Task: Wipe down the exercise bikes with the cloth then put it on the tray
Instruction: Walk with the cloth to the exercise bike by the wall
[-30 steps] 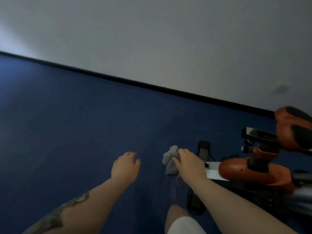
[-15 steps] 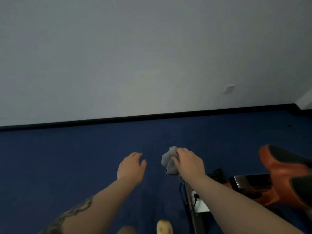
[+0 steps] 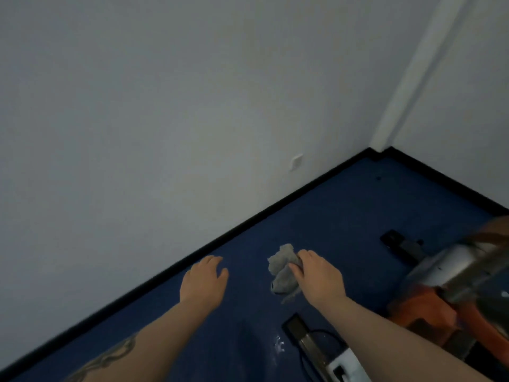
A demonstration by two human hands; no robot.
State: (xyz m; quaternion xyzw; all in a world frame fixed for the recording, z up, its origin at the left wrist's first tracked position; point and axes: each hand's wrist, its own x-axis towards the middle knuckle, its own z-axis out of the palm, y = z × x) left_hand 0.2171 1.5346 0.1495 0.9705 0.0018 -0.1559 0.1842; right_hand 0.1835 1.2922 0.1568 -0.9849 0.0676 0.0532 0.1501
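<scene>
Fingers (image 3: 298, 264) of my right hand (image 3: 319, 277) curl around the grey cloth (image 3: 282, 271), held above blue floor (image 3: 344, 216); left hand (image 3: 203, 282) loosely spread, empty; blurred orange exercise bike (image 3: 440, 299) just right.

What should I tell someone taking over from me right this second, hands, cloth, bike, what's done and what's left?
Right hand: gripping the crumpled grey cloth, held in the air over the blue floor.
Left hand: empty, fingers loosely open, palm down.
Exercise bike: orange and grey, blurred, at the right edge; the cloth is not touching it.
Tray: not in view.
Done: cannot tell how much has been wiped.
Left: check the bikes for unwiped parts, then find the tray and put the cloth on it.
</scene>
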